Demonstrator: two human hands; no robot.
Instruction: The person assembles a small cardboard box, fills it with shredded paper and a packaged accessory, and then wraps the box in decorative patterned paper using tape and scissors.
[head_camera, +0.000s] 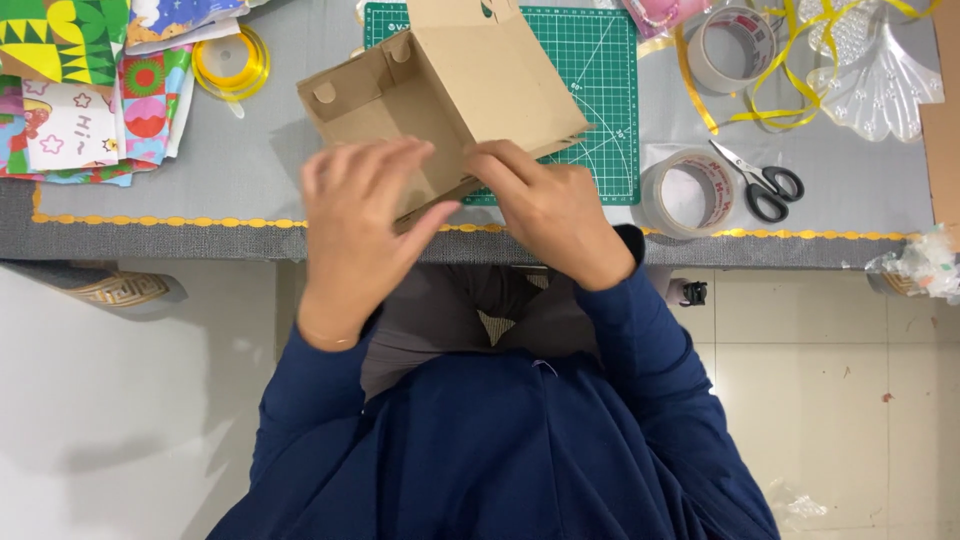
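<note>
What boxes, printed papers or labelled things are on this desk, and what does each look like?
Cardboard box: plain brown, open, tilted over the green cutting mat, with the left hand and right hand on its near edge.
Patterned papers: stacked at the far left, bright green, yellow, pink and white prints.
Tape rolls: one near the scissors, one further back; clear, with printed cores.
Yellow ribbon spool: round, beside the papers.

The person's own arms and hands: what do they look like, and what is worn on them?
Both arms wear long dark navy blue fabric sleeves, pushed up slightly at the wrists. The left hand and right hand are bare, without gloves. A thin bracelet circles the left wrist. No rings are visible.
</note>
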